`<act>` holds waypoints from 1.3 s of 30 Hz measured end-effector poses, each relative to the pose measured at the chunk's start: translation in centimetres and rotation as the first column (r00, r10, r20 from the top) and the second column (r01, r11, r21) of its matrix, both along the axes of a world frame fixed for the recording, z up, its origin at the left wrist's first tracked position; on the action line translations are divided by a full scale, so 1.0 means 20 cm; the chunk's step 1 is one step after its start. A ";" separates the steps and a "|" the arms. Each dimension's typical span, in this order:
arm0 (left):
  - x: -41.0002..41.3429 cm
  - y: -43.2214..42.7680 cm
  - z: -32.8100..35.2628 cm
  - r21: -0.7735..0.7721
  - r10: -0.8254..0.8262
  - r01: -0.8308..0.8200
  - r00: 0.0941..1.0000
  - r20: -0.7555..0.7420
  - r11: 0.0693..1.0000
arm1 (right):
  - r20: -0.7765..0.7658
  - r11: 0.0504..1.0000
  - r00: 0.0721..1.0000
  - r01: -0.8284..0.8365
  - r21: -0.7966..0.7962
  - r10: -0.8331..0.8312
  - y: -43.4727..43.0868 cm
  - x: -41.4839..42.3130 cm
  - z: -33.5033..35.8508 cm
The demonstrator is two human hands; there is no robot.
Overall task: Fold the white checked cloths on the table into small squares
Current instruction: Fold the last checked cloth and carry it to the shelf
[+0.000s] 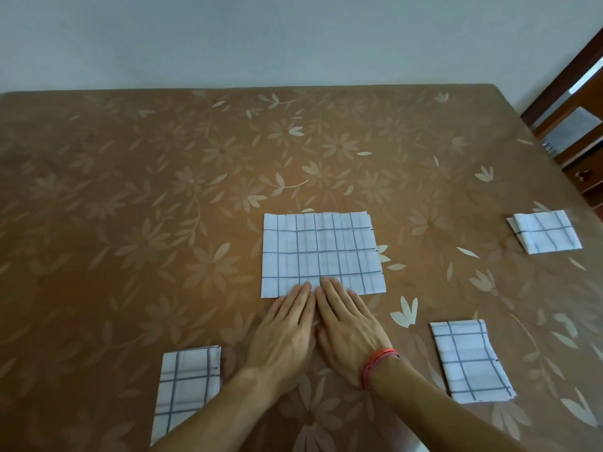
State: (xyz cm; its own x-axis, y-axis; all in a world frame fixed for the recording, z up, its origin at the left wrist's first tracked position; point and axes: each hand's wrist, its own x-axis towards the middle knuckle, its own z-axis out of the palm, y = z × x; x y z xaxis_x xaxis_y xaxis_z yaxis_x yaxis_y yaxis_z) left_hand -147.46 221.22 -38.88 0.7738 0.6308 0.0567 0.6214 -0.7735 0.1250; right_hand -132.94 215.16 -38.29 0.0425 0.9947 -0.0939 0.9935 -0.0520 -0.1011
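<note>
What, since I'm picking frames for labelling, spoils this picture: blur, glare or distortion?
Head view: light soft and even, no harsh glare, faint shadows under the left hand and right hand; wide-angle bows the far edge of the table and slants the chair; checks on the middle cloth read clearly.

A large checked cloth (323, 252), white with blue-grey lines, lies flat mid-table as a wide rectangle, layers showing along its right edge. Three smaller folded ones lie well apart: near-left cloth (182, 386), near-right cloth (470, 360), far-right cloth (545, 231).
</note>
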 end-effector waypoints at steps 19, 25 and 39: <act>-0.22 0.06 0.03 -0.100 0.114 -0.121 0.990 -0.078 0.988 | -0.061 0.992 0.990 -0.127 -0.026 0.125 0.10 -0.22 0.02; -0.22 0.07 0.02 -0.180 0.109 -0.136 0.982 -0.152 0.974 | -0.010 0.985 0.993 -0.118 -0.128 0.117 0.06 -0.18 0.03; -0.20 0.07 0.06 -0.279 0.125 -0.163 0.981 -0.150 0.946 | -0.092 0.935 0.957 0.243 -0.257 -0.274 -0.17 0.23 0.16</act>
State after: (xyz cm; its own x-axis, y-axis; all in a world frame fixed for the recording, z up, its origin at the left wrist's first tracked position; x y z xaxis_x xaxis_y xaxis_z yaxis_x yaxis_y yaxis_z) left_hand -151.51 222.56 -37.65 0.6624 0.7103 -0.2382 0.7488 -0.6173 0.2415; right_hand -128.39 211.71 -35.13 0.2680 0.8975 -0.3503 0.9226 -0.3438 -0.1748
